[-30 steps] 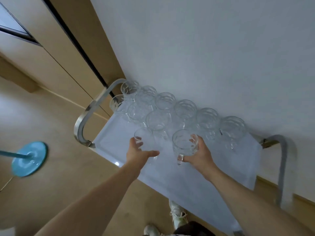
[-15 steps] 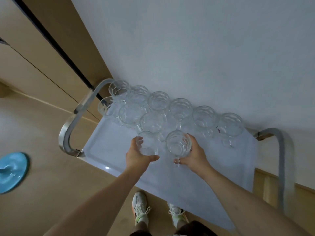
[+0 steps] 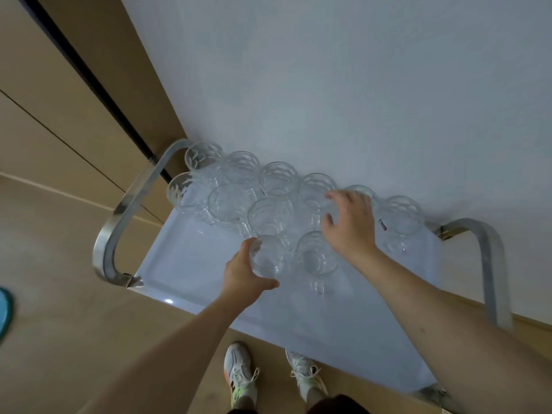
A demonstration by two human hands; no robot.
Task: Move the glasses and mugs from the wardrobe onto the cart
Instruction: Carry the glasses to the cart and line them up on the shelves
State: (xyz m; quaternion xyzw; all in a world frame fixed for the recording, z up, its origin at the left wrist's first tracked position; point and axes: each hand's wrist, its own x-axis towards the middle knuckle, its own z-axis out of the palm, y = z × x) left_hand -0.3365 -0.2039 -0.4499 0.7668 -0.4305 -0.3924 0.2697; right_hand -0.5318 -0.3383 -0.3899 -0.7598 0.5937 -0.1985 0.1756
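Currently the step in hand appears to be setting two pieces of glassware into the front row on the cart (image 3: pixel 209 282), whose pale tray top stands against the white wall (image 3: pixel 328 85) between two metal handles.

1. Left hand (image 3: pixel 243 274): fingers and thumb are curled round a clear glass (image 3: pixel 268 255) that stands on, or just above, the tray; contact with the tray cannot be confirmed. Lower it until the base seats flat, then release.

2. Right hand (image 3: pixel 351 224): fingers are spread and loosely bent, holding nothing. It hovers over the back row, just beyond a glass mug (image 3: pixel 316 253) standing free on the tray with its handle pointing toward the person.

3. Existing stock: a back row of glassware (image 3: pixel 277 177) runs along the wall edge, and a second row (image 3: pixel 268 215) stands in front of it. Several pieces touch or nearly touch.

Recommended practice:
- Keep the held glass upright and place it beside, not against, its neighbours; clear glass rims are hard to see and likely chip on contact.
- Withdraw the right hand upward, not sideways, to avoid sweeping the back row.
- Use the bare near part of the tray for later pieces.
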